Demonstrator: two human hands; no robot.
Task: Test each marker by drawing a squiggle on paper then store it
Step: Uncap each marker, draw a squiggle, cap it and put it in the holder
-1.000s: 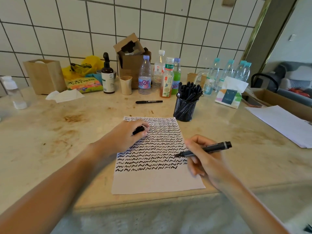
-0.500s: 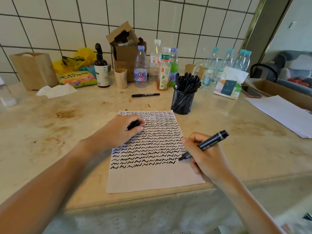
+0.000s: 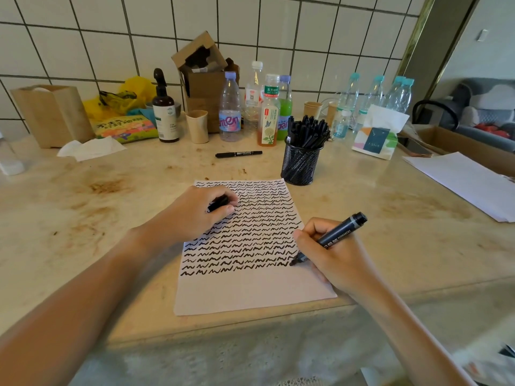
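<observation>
A white sheet of paper (image 3: 250, 291) lies near the counter's front edge, covered with rows of black squiggles down to its lower third. My right hand (image 3: 331, 257) grips a black permanent marker (image 3: 338, 234), its tip touching the paper at the right end of a low squiggle row. My left hand (image 3: 195, 213) rests on the sheet's upper left and holds the marker's black cap (image 3: 218, 204) between thumb and fingers. A black mesh cup (image 3: 301, 165) full of black markers stands just beyond the sheet's top right corner. One capped marker (image 3: 238, 154) lies alone farther back.
Bottles (image 3: 230, 107), a brown spray bottle (image 3: 165, 112), paper cups, a cardboard box (image 3: 203, 76) and a snack bag crowd the tiled back wall. A tissue pack (image 3: 376, 137) and loose white sheets (image 3: 468, 182) lie to the right. A crumpled tissue (image 3: 89, 149) sits at the left.
My right hand has lowered the marker from a flat hover to a steeper angle, and its tip now touches the paper at the right edge. My left hand stays put with the cap.
</observation>
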